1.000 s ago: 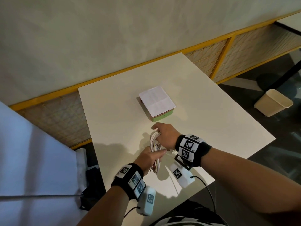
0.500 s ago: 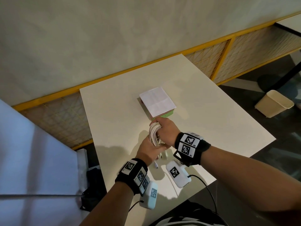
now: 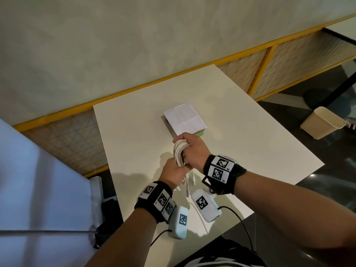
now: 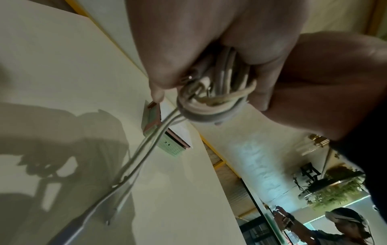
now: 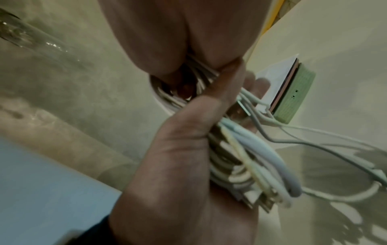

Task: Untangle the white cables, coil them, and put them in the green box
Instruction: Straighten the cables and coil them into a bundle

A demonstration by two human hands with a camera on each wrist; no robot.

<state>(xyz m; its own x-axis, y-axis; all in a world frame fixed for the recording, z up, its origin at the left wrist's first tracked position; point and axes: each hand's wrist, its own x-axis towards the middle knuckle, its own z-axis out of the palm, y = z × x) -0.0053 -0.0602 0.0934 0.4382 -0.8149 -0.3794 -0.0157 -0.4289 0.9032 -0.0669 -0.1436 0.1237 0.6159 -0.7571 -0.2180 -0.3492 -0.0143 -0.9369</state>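
A coiled bundle of white cables (image 3: pixel 179 154) is held above the white table (image 3: pixel 134 132), just in front of the green box (image 3: pixel 200 134). My right hand (image 3: pixel 192 149) grips the top of the bundle. My left hand (image 3: pixel 172 172) grips its lower part. Loose cable ends with plugs (image 3: pixel 187 189) hang below the left hand. The box lies shut under a white folded sheet of paper (image 3: pixel 185 118). The left wrist view shows the coil (image 4: pixel 215 101) between the fingers and the box (image 4: pixel 167 144) beyond. In the right wrist view the bundle (image 5: pixel 247 165) sits near the box (image 5: pixel 297 92).
A beige waste bin (image 3: pixel 323 122) stands on the dark floor to the right. A yellow-framed mesh barrier (image 3: pixel 260 60) runs behind the table. A pale panel (image 3: pixel 38 189) stands at the left. Another person (image 4: pixel 345 223) shows far off in the left wrist view.
Both hands have carried the bundle away from me toward the green box. The left hand has closed round the lower part of the coil.
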